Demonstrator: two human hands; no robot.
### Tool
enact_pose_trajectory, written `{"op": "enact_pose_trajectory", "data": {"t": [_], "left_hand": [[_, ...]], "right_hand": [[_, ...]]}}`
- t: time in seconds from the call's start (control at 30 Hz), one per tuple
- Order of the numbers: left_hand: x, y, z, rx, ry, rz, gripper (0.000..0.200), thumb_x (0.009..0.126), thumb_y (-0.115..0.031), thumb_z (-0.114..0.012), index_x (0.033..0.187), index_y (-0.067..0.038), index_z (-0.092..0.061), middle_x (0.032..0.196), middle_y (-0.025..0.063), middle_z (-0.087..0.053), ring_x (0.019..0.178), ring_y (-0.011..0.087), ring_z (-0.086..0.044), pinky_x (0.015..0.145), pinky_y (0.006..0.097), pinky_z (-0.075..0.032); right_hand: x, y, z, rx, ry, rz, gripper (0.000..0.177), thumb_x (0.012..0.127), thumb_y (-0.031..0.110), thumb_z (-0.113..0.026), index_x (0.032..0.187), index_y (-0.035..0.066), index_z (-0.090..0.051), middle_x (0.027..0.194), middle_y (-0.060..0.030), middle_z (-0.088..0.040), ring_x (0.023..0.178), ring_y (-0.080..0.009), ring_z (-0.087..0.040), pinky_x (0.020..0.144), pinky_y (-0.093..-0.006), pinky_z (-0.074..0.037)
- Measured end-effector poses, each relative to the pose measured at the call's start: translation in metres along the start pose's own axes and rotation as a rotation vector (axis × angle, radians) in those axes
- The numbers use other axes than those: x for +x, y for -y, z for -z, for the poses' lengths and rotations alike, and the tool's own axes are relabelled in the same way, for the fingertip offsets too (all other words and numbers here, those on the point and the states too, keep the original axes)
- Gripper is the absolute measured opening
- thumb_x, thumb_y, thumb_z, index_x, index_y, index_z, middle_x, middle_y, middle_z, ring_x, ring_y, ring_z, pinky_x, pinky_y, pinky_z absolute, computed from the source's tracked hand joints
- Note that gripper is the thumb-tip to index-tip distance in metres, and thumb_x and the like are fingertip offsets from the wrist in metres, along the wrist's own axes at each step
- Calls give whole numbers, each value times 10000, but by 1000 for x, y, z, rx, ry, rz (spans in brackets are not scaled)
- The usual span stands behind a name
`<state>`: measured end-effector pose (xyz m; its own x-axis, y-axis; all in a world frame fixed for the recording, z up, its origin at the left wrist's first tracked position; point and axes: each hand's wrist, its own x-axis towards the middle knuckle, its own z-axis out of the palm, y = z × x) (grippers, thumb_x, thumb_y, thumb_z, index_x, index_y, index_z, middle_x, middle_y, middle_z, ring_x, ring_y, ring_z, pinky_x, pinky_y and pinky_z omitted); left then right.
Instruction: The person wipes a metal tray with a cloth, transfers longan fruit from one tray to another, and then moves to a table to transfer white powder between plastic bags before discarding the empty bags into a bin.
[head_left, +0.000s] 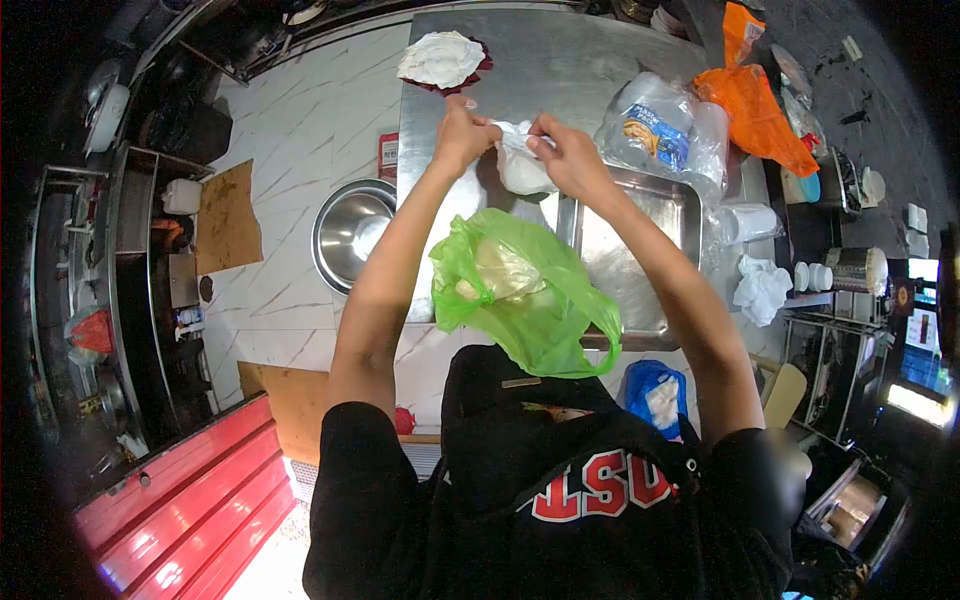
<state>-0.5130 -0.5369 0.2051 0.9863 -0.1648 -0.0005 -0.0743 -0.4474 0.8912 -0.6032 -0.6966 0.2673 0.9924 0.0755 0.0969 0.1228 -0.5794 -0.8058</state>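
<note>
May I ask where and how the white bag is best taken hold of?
I'd take the white bag by its bunched top, coming from both sides, as the left hand and right hand do here; that thin, gathered material looks easy to pinch, while the rounded body below seems to offer less.

Upper centre, the contents of the white bag are hidden. Right of centre, the right forearm covers part of the metal tray. Lower right, a blur masks the sleeve; the far-right screen is too small to read.
</note>
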Motion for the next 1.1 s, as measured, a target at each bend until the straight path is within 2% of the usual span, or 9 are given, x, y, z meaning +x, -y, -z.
{"op": "enact_pose_trajectory", "data": {"t": [0.17,0.23,0.3,0.33,0.63,0.83,0.93,1.03,1.1], "left_hand": [[0,6,27,-137,171,322,725,651,-44,-648,1263,55,-272,899,140,-621,761,209,-614,676,303,-498],[-11,-6,18,-264,88,205,711,678,-9,-631,1278,27,-250,961,145,-608,848,202,-602,742,288,-480],[-15,-18,15,-216,109,-371,677,697,-81,-657,1249,-7,-272,957,122,-603,776,216,-590,690,300,-470],[-18,-24,12,-291,222,-317,676,715,-114,-684,1234,-18,-262,947,123,-609,842,219,-603,752,305,-465],[-31,-78,29,-212,-53,-253,490,777,-80,-668,1157,24,-377,891,103,-624,767,125,-587,632,244,-473],[-40,-114,67,-260,12,-70,462,798,-46,-610,1187,0,-367,958,118,-617,735,153,-598,525,261,-472],[-17,-114,84,-219,-92,-597,506,794,16,-535,1245,-57,-317,1052,124,-573,783,158,-604,593,259,-516],[-19,-137,88,-177,108,-469,546,786,39,-508,1269,-76,-283,1022,120,-572,817,169,-601,627,272,-528],[-21,-145,82,-139,89,-498,577,760,49,-496,1274,-62,-258,974,142,-591,789,170,-604,633,288,-526]], "right_hand": [[9,44,51,-227,-147,18,245,846,288,-534,924,57,-559,820,-172,-620,762,-347,-596,674,-404,-453],[24,49,62,-168,-194,68,261,816,317,-583,880,67,-616,809,-153,-639,730,-315,-615,663,-377,-470],[50,56,72,103,-115,39,228,830,290,-584,872,67,-607,773,-89,-637,672,-202,-578,612,-324,-453],[59,60,76,374,-34,11,197,845,263,-585,864,67,-597,736,-24,-634,614,-88,-541,560,-270,-436],[65,141,115,653,-224,90,207,879,234,-555,758,66,-558,587,31,-499,444,-48,-426,422,-195,-380],[56,172,136,450,-121,331,130,863,212,-584,828,87,-585,645,63,-519,510,-1,-434,444,-151,-326],[53,186,136,498,-11,364,124,861,203,-587,848,80,-590,664,58,-529,542,-6,-458,472,-161,-334],[68,188,144,379,32,392,132,857,185,-584,851,53,-585,684,24,-561,574,-25,-502,504,-170,-375],[79,187,146,-81,-370,453,143,858,160,-566,857,17,-574,688,-32,-586,570,-60,-533,490,-193,-409]]}}
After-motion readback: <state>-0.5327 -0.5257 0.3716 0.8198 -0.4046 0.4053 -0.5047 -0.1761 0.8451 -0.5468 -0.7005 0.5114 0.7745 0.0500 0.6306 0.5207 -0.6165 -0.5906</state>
